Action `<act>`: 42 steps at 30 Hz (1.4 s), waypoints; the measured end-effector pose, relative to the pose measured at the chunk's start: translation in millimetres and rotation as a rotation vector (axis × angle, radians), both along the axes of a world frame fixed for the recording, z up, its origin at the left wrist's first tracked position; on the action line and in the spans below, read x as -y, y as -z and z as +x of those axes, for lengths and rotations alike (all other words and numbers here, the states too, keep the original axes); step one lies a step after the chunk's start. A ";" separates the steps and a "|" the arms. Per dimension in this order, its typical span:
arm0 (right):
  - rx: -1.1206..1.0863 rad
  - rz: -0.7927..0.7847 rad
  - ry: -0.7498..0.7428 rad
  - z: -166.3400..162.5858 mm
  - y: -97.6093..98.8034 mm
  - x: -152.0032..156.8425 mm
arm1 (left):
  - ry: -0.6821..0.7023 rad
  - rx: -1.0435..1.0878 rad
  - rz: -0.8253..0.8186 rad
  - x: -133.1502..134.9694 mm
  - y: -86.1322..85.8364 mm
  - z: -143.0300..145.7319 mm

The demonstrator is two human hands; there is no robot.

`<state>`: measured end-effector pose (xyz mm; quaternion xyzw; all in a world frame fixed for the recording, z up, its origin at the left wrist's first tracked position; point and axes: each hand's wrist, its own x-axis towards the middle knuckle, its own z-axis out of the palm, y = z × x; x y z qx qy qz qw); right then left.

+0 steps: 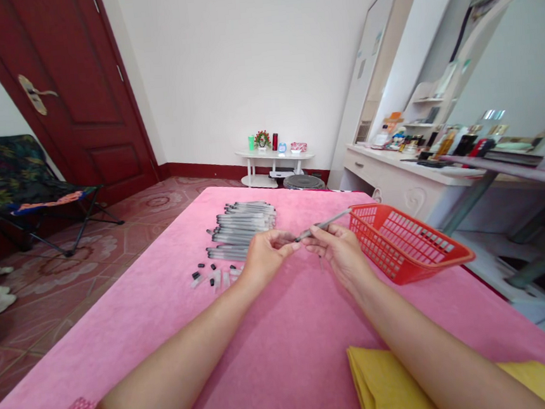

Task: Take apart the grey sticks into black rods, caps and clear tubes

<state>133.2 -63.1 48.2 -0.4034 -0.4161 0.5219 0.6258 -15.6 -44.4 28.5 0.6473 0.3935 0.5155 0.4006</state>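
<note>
Above the pink-covered table, my right hand (336, 248) grips a slim grey pen (324, 223) that slants up to the right. My left hand (271, 250) pinches at the pen's lower left end, where a small dark piece shows between the fingertips; whether it is separate from the pen I cannot tell. Behind my left hand lies a pile of grey pens (243, 223) side by side. Left of that hand several small black and clear pen caps (215, 278) are scattered on the cloth. The pen's upper tip points toward the rim of a red plastic basket (404, 241).
Folded yellow cloth (381, 379) lies under my right forearm on the pink cover (276, 357). A cluttered dressing table (393, 165) stands at the right. Beyond the table are a small white stand (275, 156) and a folding chair (27, 188) at the left.
</note>
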 end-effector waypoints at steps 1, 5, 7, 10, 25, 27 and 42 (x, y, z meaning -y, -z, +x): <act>0.003 0.000 -0.004 -0.7 0.8 0.2 | -0.024 -0.040 0.038 0.2 0.5 -0.5; -0.009 0.004 -0.002 -2.5 4.7 0.0 | -0.103 -0.215 0.164 1.7 0.6 -4.0; -0.018 0.018 -0.012 -3.9 5.7 0.3 | -0.110 -0.283 0.196 2.4 0.2 -5.3; -0.026 0.055 -0.032 -6.0 5.4 1.6 | -0.087 -0.314 0.182 1.9 0.4 -5.8; 0.084 0.064 -0.072 -1.9 6.8 -0.2 | 0.310 -0.020 -0.228 2.4 4.5 -1.7; 0.114 0.115 -0.076 -3.1 6.0 0.5 | 0.442 0.163 -0.513 2.1 3.1 -3.1; 0.201 0.121 -0.069 1.0 4.7 -1.6 | 0.287 0.157 -0.381 9.6 5.9 4.1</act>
